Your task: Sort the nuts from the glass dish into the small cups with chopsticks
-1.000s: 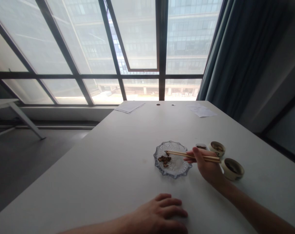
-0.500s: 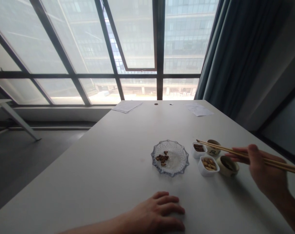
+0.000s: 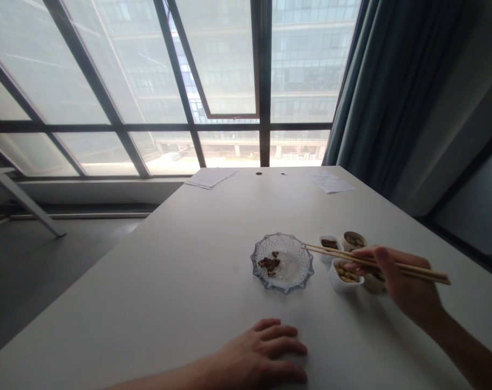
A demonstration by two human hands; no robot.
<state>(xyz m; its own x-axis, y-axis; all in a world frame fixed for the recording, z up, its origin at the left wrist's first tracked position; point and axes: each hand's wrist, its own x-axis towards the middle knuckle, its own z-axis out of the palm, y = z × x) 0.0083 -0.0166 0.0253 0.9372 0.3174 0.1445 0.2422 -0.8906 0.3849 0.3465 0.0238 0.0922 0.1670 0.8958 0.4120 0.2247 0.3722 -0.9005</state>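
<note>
My right hand point(image 3: 395, 276) grips a pair of wooden chopsticks point(image 3: 343, 253), whose tips hover at the right rim of a clear glass plate point(image 3: 284, 284). I cannot make out anything between the tips. Small dark brown pieces point(image 3: 269, 264) lie on the plate's left half. Under the chopsticks stand a white cup of dark pieces point(image 3: 329, 245) and a white cup of tan, nut-like pieces point(image 3: 346, 275). Two round bowls are beside them: a far bowl point(image 3: 354, 239) and a near bowl point(image 3: 375, 284), partly hidden by my hand. My left hand point(image 3: 266, 349) rests on the table, fingers spread.
Papers lie at the far left point(image 3: 211, 177) and far right point(image 3: 330, 181) of the white table point(image 3: 168, 281). Beyond its far end are large windows, and a dark curtain point(image 3: 375, 97) hangs on the right. Another table's leg point(image 3: 30, 206) shows at left.
My right hand has moved left with the chopsticks, bringing their tips from above the dark-filled white cup to the glass plate's rim. My left hand has stayed in place.
</note>
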